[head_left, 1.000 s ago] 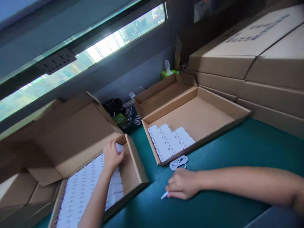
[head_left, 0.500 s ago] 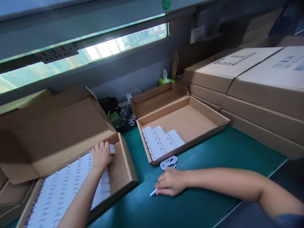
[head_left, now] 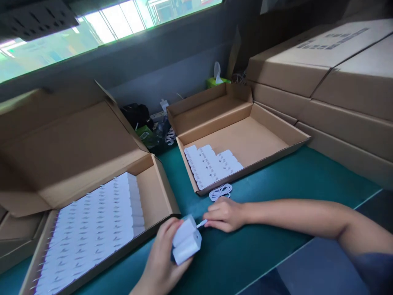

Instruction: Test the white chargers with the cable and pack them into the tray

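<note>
My left hand [head_left: 161,254] grips a white charger block [head_left: 186,240] just above the green table, in front of the left cardboard box [head_left: 159,180]. That box is packed with rows of white charger blocks [head_left: 92,229]. My right hand [head_left: 224,214] rests on the table with its fingers pinched on a white cable plug [head_left: 202,223], whose tip points at the held block and almost touches it. Just beyond my right hand lies a coiled white cable [head_left: 220,191]. It sits in front of the right cardboard box [head_left: 276,123], which holds a small group of white blocks [head_left: 211,166] in its near left corner.
Large closed cartons [head_left: 322,73] are stacked along the right side. A green tissue box [head_left: 216,80] and dark clutter with cables [head_left: 147,127] sit against the back wall under a window. The green table surface [head_left: 276,246] ends at its front edge at lower right.
My left hand has left the left box with a white charger block and brought it to the table by my right hand. My right hand has stayed on the cable plug. The camera tilted down.
</note>
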A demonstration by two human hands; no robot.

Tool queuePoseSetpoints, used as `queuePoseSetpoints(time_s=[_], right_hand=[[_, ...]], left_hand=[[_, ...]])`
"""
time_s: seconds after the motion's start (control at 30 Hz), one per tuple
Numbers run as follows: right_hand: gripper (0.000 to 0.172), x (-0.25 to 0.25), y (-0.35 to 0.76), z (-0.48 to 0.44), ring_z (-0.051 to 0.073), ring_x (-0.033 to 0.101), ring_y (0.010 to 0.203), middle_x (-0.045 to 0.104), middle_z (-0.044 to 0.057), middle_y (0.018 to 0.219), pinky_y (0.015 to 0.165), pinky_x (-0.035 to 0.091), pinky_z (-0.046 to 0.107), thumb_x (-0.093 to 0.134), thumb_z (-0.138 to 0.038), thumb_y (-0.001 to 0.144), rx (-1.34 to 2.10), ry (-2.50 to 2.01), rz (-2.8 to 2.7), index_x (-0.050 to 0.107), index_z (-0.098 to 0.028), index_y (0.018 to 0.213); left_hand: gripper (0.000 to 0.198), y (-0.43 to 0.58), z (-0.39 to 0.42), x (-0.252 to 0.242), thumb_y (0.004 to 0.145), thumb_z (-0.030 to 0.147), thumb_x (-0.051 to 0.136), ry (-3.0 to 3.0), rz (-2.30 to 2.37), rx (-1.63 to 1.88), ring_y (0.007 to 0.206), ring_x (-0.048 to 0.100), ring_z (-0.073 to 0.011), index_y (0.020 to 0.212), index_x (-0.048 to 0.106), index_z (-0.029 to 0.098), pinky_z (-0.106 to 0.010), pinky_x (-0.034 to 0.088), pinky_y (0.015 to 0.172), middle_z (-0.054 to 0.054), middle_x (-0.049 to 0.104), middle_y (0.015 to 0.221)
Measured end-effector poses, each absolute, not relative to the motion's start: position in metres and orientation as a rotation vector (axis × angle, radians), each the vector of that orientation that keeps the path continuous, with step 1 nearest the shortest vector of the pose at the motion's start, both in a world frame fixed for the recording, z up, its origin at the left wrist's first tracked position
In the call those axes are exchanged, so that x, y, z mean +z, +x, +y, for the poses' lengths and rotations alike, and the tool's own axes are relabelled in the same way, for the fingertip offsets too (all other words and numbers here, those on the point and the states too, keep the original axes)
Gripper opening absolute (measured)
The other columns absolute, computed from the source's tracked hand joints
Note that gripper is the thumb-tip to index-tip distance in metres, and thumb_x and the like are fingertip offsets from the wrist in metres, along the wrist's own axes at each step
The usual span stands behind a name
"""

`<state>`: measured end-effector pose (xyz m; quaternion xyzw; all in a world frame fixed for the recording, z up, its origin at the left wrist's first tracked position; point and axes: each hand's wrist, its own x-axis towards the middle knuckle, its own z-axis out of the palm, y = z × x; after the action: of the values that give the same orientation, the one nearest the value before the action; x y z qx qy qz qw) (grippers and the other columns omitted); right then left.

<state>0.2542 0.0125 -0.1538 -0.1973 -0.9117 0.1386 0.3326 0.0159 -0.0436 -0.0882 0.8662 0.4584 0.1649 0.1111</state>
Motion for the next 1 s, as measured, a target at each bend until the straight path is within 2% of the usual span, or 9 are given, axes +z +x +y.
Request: queuePoseSetpoints(time_s=[0.2,0.33,0.4,0.67,1.0], right_hand=[[0.030,-0.157,0.255,0.010,0.009,0.047,0.052,0.051,0.000,0.059,0.047,0.025,0.025,0.035,-0.033,0.092,0.341,-0.521,-2.465,0.058,-0.016,0.083],[0.032,-0.158,0.254,0.011,0.009,0.046,0.052,0.051,-0.001,0.059,0.047,0.023,0.025,0.033,-0.034,0.093,0.329,-0.552,-2.517,0.057,-0.016,0.083],[0.032,-0.157,0.254,0.011,0.009,0.045,0.052,0.051,-0.001,0.060,0.047,0.022,0.025,0.031,-0.034,0.093,0.332,-0.577,-2.535,0.057,-0.017,0.084],[0.032,-0.155,0.253,0.009,0.009,0.047,0.051,0.054,-0.001,0.062,0.046,0.018,0.027,0.032,-0.034,0.093,0.334,-0.674,-2.542,0.055,-0.017,0.080],[0.026,-0.146,0.249,0.007,0.012,0.052,0.051,0.058,0.002,0.067,0.044,0.019,0.027,0.035,-0.031,0.093,0.275,-0.747,-2.755,0.054,-0.015,0.088]], left_hand=[[0.047,0.026,-0.044,-0.092,0.076,0.025,0.055,2.377,1.338,0.183,0.100,0.055,-0.0245,0.119,0.037,0.023,-0.040,0.050,0.082,-0.010,0.052,0.112],[0.053,0.041,-0.034,-0.082,0.069,0.028,0.062,2.574,1.325,-0.010,0.097,0.054,-0.0303,0.118,0.044,0.017,-0.049,0.045,0.085,-0.012,0.056,0.106],[0.053,0.046,-0.032,-0.084,0.066,0.033,0.065,2.610,1.324,-0.061,0.097,0.054,-0.0319,0.113,0.048,0.015,-0.049,0.045,0.086,-0.013,0.057,0.105],[0.046,0.045,-0.033,-0.094,0.072,0.039,0.060,2.626,1.330,-0.106,0.091,0.057,-0.0311,0.110,0.048,0.016,-0.047,0.049,0.080,-0.014,0.058,0.100],[0.055,0.043,-0.030,-0.099,0.069,0.039,0.063,2.884,1.215,-0.034,0.085,0.058,-0.0303,0.110,0.044,0.007,-0.043,0.053,0.072,-0.018,0.059,0.095]])
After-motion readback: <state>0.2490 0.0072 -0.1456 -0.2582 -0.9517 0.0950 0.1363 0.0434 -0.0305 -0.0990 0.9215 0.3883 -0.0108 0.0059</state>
